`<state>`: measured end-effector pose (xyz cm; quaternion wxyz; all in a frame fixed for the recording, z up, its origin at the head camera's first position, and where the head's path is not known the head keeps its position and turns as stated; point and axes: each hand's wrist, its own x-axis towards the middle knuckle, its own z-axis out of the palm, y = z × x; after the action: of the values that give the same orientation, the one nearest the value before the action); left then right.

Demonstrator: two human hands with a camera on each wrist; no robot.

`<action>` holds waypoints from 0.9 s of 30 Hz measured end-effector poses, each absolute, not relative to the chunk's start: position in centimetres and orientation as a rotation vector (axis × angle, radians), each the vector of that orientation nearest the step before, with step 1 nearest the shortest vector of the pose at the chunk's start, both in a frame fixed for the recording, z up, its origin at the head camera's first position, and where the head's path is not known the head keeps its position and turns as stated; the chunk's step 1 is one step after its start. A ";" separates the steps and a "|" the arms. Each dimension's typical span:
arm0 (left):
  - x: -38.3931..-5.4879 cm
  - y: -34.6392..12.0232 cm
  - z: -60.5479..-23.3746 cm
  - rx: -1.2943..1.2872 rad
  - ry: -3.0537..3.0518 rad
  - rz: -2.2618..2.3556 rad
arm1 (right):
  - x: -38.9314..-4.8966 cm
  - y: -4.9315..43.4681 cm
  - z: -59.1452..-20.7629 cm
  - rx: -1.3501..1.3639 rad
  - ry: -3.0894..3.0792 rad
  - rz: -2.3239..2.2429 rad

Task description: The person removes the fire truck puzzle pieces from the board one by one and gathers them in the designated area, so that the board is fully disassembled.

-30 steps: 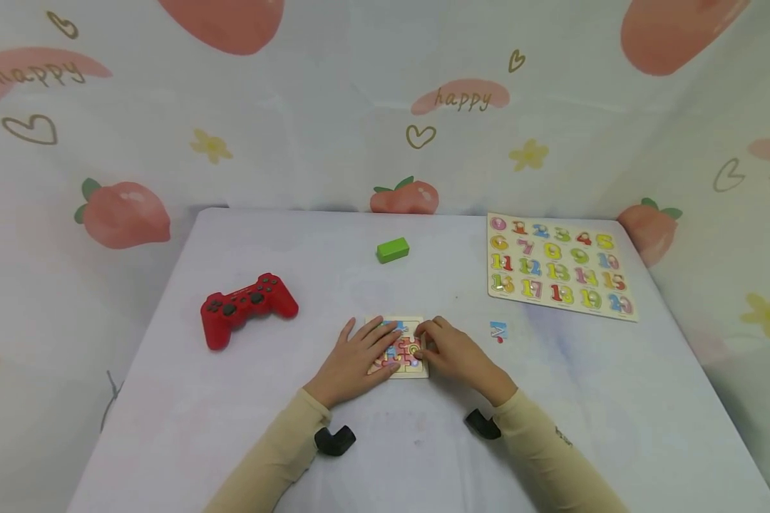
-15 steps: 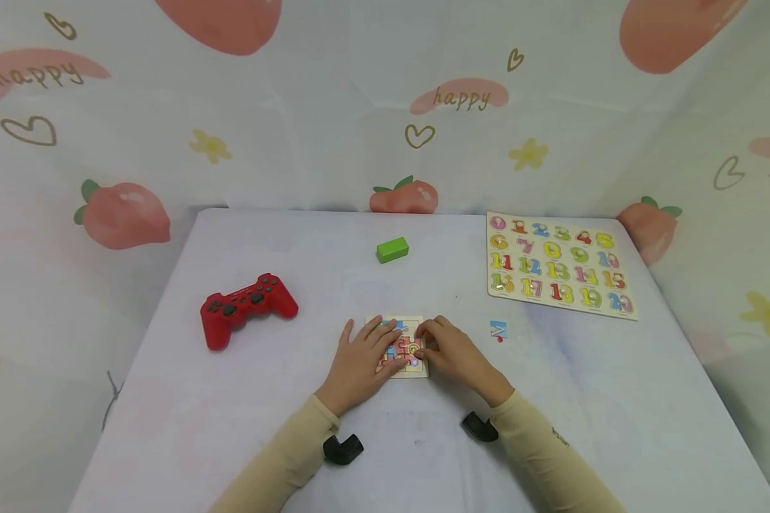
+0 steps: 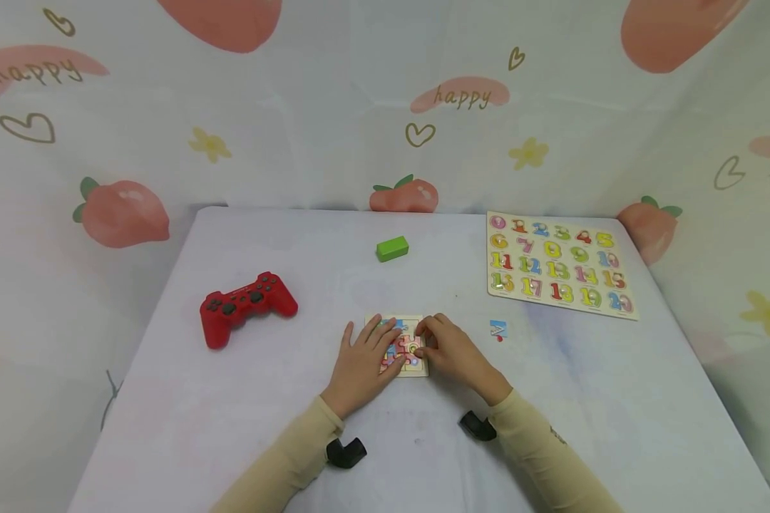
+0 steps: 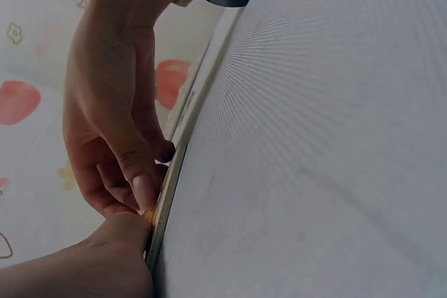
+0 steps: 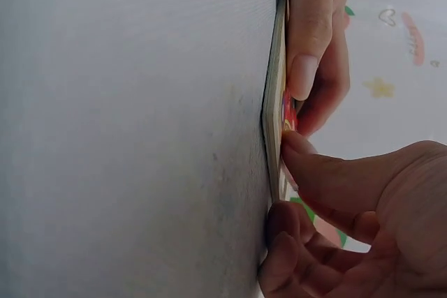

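Note:
A small jigsaw puzzle board with pink, yellow and blue pieces lies on the white table between the two hands. My left hand rests on its left part, fingers spread and straight, covering some pieces. At the board's right edge my right hand bends its thumb and index finger together at a puzzle piece in the board; the fingers mostly hide this piece. In the right wrist view, the right thumb presses at the board's upper face, and the other fingers curl by its edge. One loose blue-and-white puzzle piece lies right of the right hand.
A red game controller lies to the left. Behind the board is a green block. A number puzzle board lies at the back right. Black wrist mounts hang by both sleeves. A patterned cloth hangs behind the table.
My left hand has turned and its wrist has shifted right, uncovering a little less of the lower left board corner than its fingers now point upward. My right hand stays nearly still at the board's right edge.

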<state>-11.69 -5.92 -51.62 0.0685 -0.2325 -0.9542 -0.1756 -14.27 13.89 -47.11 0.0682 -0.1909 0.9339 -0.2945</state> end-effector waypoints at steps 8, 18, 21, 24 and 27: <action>-11.8 -5.9 -51.7 -0.700 -2.849 -0.534 | -14.5 13.7 -47.1 -0.553 2.802 -0.935; -11.9 -5.8 -52.0 -0.679 -2.848 -0.536 | -14.9 13.8 -47.4 -0.463 2.738 -1.063; -11.8 -5.6 -52.0 -0.656 -2.846 -0.579 | -14.9 13.9 -47.4 -0.443 2.724 -1.087; -11.7 -5.3 -51.9 -0.633 -2.830 -0.620 | -14.8 13.9 -47.3 -0.422 2.706 -1.109; -11.6 -5.0 -51.9 -0.614 -2.809 -0.636 | -14.8 14.0 -47.3 -0.414 2.689 -1.129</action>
<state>-11.62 -5.03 -51.86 0.0983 -0.2075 -0.9493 -0.2149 -14.77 13.95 -47.32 0.0976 -0.1398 0.9086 -0.3814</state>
